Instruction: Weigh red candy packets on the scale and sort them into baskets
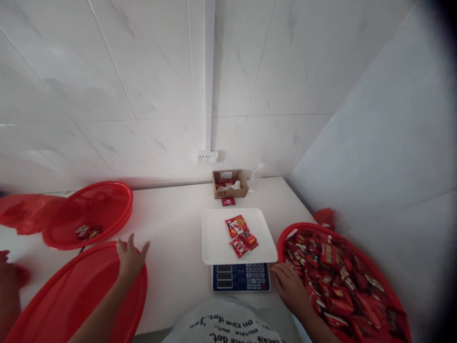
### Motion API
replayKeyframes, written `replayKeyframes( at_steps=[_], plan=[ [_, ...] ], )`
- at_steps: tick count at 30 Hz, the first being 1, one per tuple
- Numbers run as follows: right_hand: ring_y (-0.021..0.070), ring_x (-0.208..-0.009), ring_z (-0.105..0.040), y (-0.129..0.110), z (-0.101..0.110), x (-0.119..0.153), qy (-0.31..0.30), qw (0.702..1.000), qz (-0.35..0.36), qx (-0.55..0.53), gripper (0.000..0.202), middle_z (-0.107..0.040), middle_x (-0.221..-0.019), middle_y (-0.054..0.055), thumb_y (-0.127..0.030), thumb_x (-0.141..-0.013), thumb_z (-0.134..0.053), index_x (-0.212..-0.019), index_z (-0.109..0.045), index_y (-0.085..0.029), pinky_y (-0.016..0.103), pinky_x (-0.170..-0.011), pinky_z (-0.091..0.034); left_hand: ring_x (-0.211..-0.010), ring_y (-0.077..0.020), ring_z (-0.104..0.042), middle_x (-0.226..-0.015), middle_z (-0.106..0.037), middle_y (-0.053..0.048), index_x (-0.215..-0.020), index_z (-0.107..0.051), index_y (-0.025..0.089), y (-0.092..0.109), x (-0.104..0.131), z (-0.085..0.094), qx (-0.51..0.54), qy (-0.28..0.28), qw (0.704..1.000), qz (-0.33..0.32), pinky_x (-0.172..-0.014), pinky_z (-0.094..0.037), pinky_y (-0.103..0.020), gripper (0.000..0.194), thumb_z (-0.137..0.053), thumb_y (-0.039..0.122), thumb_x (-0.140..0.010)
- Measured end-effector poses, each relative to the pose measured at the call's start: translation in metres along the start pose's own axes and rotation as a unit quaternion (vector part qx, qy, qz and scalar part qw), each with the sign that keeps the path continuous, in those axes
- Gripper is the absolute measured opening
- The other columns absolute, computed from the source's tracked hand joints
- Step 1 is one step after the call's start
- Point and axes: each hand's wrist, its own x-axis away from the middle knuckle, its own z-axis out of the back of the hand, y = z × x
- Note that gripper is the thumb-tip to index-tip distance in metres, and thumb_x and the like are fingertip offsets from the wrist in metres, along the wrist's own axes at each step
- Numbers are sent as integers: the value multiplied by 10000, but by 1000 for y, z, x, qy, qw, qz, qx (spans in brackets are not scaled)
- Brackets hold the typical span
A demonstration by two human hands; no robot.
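My left hand [131,259] is over the right rim of a large red basket [74,290], its fingers spread and nothing in them. Beside the front right corner of a blue digital scale [241,277], my right hand [287,284] lies fairly flat with fingers stretched out, close to the keypad. On the scale's white tray [217,238] lie several small red snack packets [240,239]. A big red basket [342,281] full of red packets stands at my right, next to that hand.
Behind the scale stands a small cardboard box [231,191] with packets in it; one red packet [228,202] lies before it. A second red basket [114,200] holds a few packets at the left. Another person's arm [9,295] shows at the far left edge.
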Motion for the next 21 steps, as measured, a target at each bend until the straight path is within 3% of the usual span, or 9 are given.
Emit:
replayKeyframes(
  at_steps=[3, 6, 9, 11, 14, 18, 21],
  plan=[
    [211, -901, -587, 0, 0, 0, 3, 1000, 3, -1, 223, -650, -922, 65, -179, -843, -412, -916, -617, -224, 387, -862, -441, -1361, -388, 67, -1485, -34, -252, -1421, -38, 142, 30, 31, -24, 77, 6, 996, 35, -1035, -239, -593, 818, -504, 409, -804],
    [205, -899, -587, 0, 0, 0, 6, 1000, 5, 4, 222, -656, -913, 61, -181, -844, -415, -914, -622, -221, 376, -851, -448, -1376, -320, 27, -1504, -77, -197, -1422, 105, 178, 49, 55, -40, 140, -52, 989, 3, -1055, -285, -524, 840, -451, 189, -792],
    [201, -906, -585, -2, 1, -1, 8, 1000, 5, 9, 223, -660, -916, 60, -185, -844, -419, -925, -624, -217, 368, -846, -451, -1383, -261, -65, -1500, -174, -156, -1432, 78, 180, 62, 73, -44, 144, -129, 979, -65, -1091, -263, -463, 899, -373, 2, -674],
    [199, -913, -585, -2, 2, -1, 6, 1000, 3, 7, 224, -659, -926, 61, -179, -841, -422, -930, -625, -216, 362, -844, -452, -1381, -232, -101, -1496, -214, -127, -1441, -21, 174, 71, 81, -38, 135, -186, 966, -119, -1107, -246, -431, 913, -352, -31, -616],
    [202, -918, -589, -2, 0, -1, 0, 1000, -2, 10, 226, -657, -935, 63, -172, -838, -422, -926, -625, -219, 363, -844, -453, -1373, -191, -172, -1483, -273, -59, -1434, -157, 202, 84, 83, -15, 134, -243, 941, -192, -1124, -225, -395, 897, -353, -24, -588],
    [216, -913, -597, 2, -4, 1, 13, 1000, 4, 18, 214, -662, -927, 68, -186, -844, -423, -910, -624, -218, 378, -847, -454, -1344, -171, -274, -1461, -316, 43, -1425, -206, 297, 102, 70, 24, 132, -260, 915, -277, -1120, -251, -386, 863, -357, 20, -622],
    [217, -904, -600, 3, -5, 1, 14, 1000, 10, 20, 207, -661, -925, 65, -192, -842, -430, -915, -621, -224, 382, -847, -457, -1310, -186, -345, -1457, -328, 41, -1427, -201, 311, 112, 54, 39, 103, -261, 913, -297, -1072, -329, -389, 830, -330, 16, -662]
  ],
)
